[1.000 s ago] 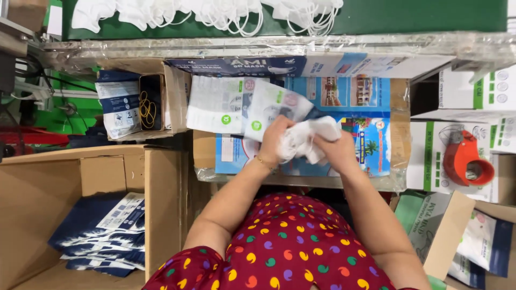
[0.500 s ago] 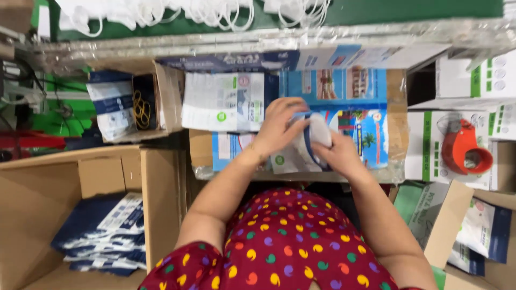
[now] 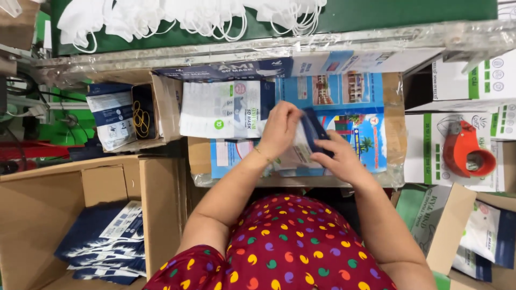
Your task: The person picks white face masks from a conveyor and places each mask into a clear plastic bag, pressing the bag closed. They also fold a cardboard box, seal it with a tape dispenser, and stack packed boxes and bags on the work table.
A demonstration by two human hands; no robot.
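A flat mask packet [image 3: 306, 140] lies on the counter [image 3: 395, 129], pinched at its dark blue top edge by the right hand [image 3: 341, 158], grip closed on it. The left hand [image 3: 280, 131] also grips it. A stack of packets [image 3: 223, 110] sits just left.

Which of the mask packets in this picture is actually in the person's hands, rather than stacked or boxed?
The packet with the dark blue flap, held between the left hand and right hand. The white stack lies untouched beside it; others sit in the cardboard box.
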